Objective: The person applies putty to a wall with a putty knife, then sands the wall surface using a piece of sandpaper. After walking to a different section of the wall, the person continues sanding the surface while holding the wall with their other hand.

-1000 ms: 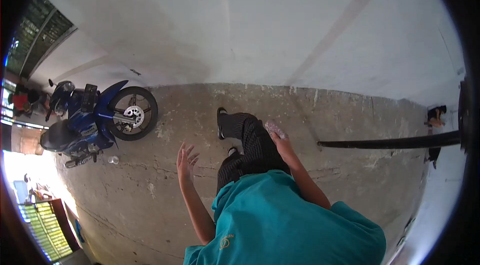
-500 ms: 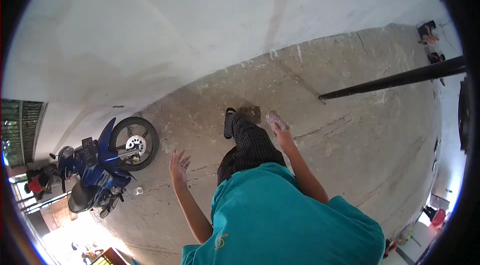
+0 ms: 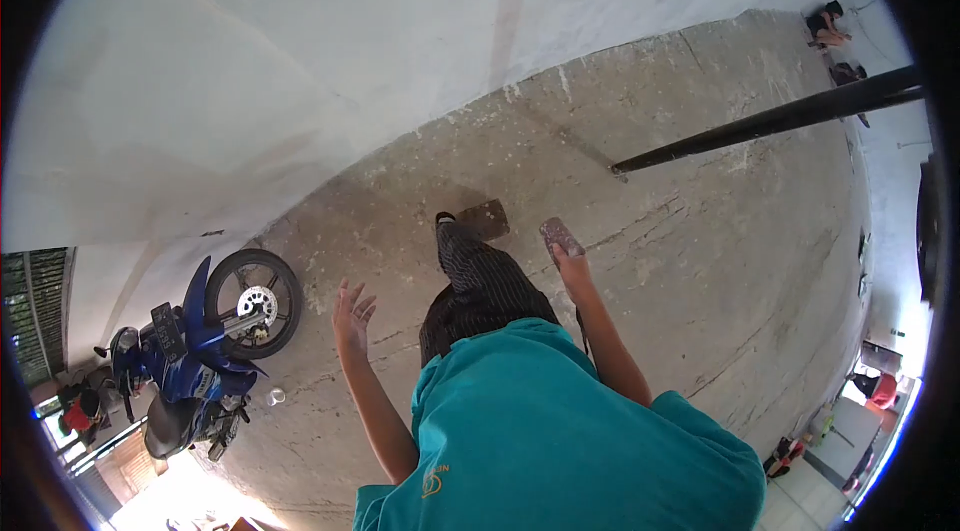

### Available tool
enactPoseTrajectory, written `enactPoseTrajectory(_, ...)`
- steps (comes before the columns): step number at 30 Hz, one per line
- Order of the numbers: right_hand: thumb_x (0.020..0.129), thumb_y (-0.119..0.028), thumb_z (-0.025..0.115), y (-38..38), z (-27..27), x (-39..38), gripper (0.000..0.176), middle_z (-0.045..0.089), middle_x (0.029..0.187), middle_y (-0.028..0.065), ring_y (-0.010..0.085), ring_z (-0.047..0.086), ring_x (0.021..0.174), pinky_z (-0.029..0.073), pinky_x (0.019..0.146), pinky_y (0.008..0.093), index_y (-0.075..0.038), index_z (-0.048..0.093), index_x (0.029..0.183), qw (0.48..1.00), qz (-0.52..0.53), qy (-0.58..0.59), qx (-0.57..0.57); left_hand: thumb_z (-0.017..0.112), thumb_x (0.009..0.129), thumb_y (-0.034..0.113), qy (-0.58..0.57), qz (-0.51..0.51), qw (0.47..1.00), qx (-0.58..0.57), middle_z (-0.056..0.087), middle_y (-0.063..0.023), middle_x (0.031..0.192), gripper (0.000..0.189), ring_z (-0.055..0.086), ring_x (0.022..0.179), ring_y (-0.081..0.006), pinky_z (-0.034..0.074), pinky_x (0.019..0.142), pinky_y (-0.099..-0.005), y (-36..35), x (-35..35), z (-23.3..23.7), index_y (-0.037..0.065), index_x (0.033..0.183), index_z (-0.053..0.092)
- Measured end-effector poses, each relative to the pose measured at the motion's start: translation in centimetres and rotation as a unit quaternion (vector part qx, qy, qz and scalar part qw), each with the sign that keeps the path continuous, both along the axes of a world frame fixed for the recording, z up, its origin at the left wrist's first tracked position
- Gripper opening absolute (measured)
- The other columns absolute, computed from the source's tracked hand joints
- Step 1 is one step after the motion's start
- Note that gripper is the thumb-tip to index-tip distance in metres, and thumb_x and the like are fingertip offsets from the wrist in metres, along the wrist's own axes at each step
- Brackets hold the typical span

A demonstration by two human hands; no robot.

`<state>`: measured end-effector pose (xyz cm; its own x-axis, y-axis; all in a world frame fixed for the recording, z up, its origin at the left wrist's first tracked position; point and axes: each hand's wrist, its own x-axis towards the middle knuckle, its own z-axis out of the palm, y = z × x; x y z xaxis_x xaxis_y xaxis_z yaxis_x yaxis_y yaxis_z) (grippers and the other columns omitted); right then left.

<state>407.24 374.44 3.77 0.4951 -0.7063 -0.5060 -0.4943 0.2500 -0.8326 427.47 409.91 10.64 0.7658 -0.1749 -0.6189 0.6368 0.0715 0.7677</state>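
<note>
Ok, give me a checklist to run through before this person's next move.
1. Right hand has hold of the speckled flat object: ok, fingers around its lower end.
2. Left hand free: ok, open, nothing visible in it.
3. Floor around the shoe unobstructed: not ok, a brown block lies beside it.
4. Black post apart from both hands: ok.
5. Motorcycle apart from the left hand: ok.
6. Both feet planted: cannot tell, only one shoe shows.

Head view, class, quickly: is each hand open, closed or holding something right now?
Left hand: open, nothing visible in it.
Right hand: closed, holding a flat speckled object.
</note>
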Motion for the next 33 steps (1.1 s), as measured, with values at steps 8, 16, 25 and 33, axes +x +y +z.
enactPoseTrajectory(8,0.085,-0.018,0.054,-0.2,0.8,-1.0,0.035,0.06,0.1,0.008,0.0152,0.054,0.092,0.041,0.082,0.0276,0.003,0.053,0.114,0.999,-0.003,0.047,-0.012,0.047,0.089,0.039,0.0,-0.019,1.0,0.022,0.046,-0.0133,0.126,0.056,0.053,0.098,-0.0251,0.039,0.084,-0.0366,-1.6,1.4,-0.1,0.01,0.134,0.033)
enactPoseTrajectory(16,0.086,-0.015,0.053,-2.8,-1.3,-5.3,0.034,0.059,0.101,0.0062,0.0136,0.054,0.093,0.042,0.082,0.0264,0.002,0.053,0.114,0.997,-0.07,-0.04,-0.018,0.048,0.089,0.037,-0.016,-0.059,0.998,0.004,0.048,-0.0122,0.123,0.056,0.053,0.094,-0.0237,0.04,0.083,-0.0353,-7.3,4.8,-1.4,0.009,0.134,0.033)
enactPoseTrajectory(25,0.086,-0.015,0.053,-8.5,-0.7,-2.3,0.032,0.059,0.102,0.0059,0.0124,0.054,0.09,0.042,0.08,0.0256,0.003,0.053,0.114,0.997,-0.052,0.048,0.03,0.046,0.09,0.036,0.016,-0.049,0.998,0.022,0.052,-0.0102,0.119,0.052,0.054,0.091,-0.0201,0.041,0.079,-0.0319,-11.2,4.8,-0.9,0.009,0.133,0.035)
enactPoseTrajectory(33,0.085,-0.017,0.056,-17.7,-2.8,3.1,0.038,0.059,0.101,0.0056,0.0133,0.054,0.091,0.042,0.081,0.0259,0.002,0.051,0.117,0.993,-0.098,0.006,0.064,0.049,0.089,0.035,0.043,0.027,0.995,0.084,0.053,-0.0112,0.117,0.05,0.056,0.089,-0.0219,0.043,0.078,-0.0338,-17.2,5.4,-2.1,0.01,0.13,0.038)
